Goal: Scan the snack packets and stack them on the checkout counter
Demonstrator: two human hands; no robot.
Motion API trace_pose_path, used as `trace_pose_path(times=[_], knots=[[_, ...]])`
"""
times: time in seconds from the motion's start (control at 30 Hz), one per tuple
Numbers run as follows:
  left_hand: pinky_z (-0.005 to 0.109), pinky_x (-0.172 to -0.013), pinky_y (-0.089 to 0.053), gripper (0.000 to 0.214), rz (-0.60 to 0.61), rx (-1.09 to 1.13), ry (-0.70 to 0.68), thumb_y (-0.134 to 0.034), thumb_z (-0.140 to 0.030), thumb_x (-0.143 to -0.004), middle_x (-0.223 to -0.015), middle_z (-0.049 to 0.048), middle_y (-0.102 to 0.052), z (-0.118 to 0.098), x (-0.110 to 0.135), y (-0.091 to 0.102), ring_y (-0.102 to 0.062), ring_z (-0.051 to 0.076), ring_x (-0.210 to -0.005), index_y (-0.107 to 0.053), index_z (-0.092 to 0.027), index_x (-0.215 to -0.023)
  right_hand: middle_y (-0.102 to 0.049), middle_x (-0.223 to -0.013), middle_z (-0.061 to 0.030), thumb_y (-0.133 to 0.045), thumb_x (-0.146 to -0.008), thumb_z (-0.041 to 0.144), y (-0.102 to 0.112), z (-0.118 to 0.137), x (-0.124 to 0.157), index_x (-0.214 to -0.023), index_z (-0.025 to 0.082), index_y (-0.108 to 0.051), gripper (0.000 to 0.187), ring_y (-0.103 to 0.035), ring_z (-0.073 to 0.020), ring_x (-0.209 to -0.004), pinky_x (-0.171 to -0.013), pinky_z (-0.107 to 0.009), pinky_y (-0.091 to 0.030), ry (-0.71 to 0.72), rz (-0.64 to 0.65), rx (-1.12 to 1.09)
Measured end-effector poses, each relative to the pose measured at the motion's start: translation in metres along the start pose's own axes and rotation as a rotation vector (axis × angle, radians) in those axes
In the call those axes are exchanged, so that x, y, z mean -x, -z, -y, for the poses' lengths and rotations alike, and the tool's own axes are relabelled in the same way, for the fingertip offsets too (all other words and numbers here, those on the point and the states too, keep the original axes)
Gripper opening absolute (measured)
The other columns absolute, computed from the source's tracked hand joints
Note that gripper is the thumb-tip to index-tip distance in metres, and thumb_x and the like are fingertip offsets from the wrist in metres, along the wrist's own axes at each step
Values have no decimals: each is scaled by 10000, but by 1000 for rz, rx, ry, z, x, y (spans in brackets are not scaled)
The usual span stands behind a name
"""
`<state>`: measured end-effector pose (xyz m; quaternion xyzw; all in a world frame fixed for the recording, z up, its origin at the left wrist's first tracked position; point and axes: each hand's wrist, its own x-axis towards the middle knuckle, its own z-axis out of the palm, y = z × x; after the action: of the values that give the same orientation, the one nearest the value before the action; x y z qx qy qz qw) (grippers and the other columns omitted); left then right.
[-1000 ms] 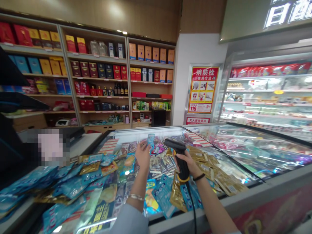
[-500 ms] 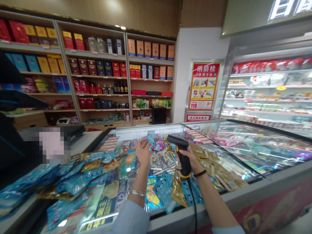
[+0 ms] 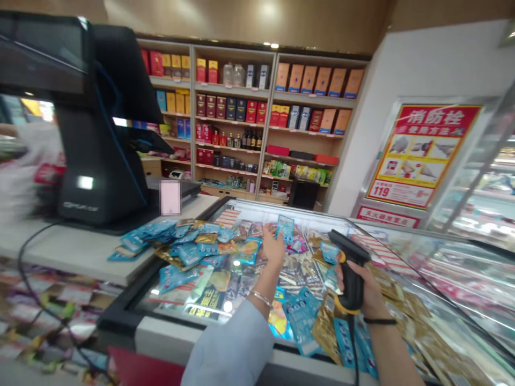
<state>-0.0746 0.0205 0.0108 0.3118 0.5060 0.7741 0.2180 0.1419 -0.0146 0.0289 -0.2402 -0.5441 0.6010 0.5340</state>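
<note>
Head view: the whole picture has swung left since a moment ago, and a black till [image 3: 100, 155] now stands large on the counter [image 3: 68, 252] left of the freezer [image 3: 169, 328], while the hands have kept their pose above the freezer's glass top. The left hand [image 3: 273, 249] is raised over the glass, with thumb and fingers pinching a small blue packet [image 3: 285, 228] by its lower edge and holding it upright. The right hand [image 3: 372, 294] is over the freezer's right side, its fingers wrapped round the pistol grip of a black scanner [image 3: 349, 268]. The scanner's nose tips up and points left, toward the packet but well apart from it. A black cable [image 3: 354, 348] drops from the scanner's butt past the freezer's front edge. Blue and gold packets [image 3: 193, 252] lie in a loose heap on the glass left of the left hand, and more lie scattered beneath both hands. A pale blue sleeve [image 3: 227, 348] covers the left forearm, with a bangle [image 3: 260, 298] at the wrist.
</note>
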Motion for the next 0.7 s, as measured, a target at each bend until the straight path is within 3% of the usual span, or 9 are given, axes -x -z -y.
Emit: trace_pose_path(times=[0.1, 0.17, 0.3, 0.4, 0.57, 0.7], knots=[[338, -953, -461, 311, 51, -190, -153, -553, -90, -785, -1011, 46, -697, -18, 9, 8, -642, 186, -1017, -594, -230, -1060, -576, -551, 2, -716, -690, 418, 0, 0, 0, -845, 197, -617, 288, -517, -127, -359, -323, -217, -396, -2, 6, -16], [346, -952, -450, 237, 112, -246, -219, -513, -93, -799, -965, 35, -709, -32, 14, 18, -645, 194, -979, -653, -229, -934, -555, -548, 0, -699, -690, 418, -6, 2, 2, -822, 205, -622, 262, -494, -127, -360, -318, -228, -383, -11, 5, -38], [345, -906, -467, 254, 130, -255, -286, -475, -109, -807, -906, 45, -722, -58, 9, 57, -650, 200, -899, -707, -210, -830, -512, -563, 3, -638, -722, 430, -33, 4, 7, -826, 232, -625, 225, -469, -134, -378, -327, -257, -386, 0, 16, -65], [352, -920, -468, 280, 61, -263, -279, -483, -96, -779, -915, 59, -731, -76, -9, 103, -651, 209, -931, -736, -196, -846, -493, -567, 11, -603, -742, 439, -66, 1, 5, -826, 243, -602, 213, -457, -137, -385, -340, -268, -388, 28, 51, -91], [337, -932, -467, 249, -19, -312, -277, -521, -176, -791, -911, 47, -741, -111, -46, 202, -655, 220, -948, -757, -191, -869, -512, -564, 28, -639, -708, 411, -143, -25, -7, -798, 228, -581, 212, -471, -119, -399, -362, -240, -406, -12, 92, -259], [346, -933, -454, 286, -234, -518, -402, -485, -286, -843, -970, 73, -726, -127, -76, 275, -638, 241, -982, -749, -185, -887, -530, -563, 35, -643, -705, 418, -214, -59, -18, -767, 221, -556, 224, -483, -111, -395, -357, -228, -416, -50, 155, -354]])
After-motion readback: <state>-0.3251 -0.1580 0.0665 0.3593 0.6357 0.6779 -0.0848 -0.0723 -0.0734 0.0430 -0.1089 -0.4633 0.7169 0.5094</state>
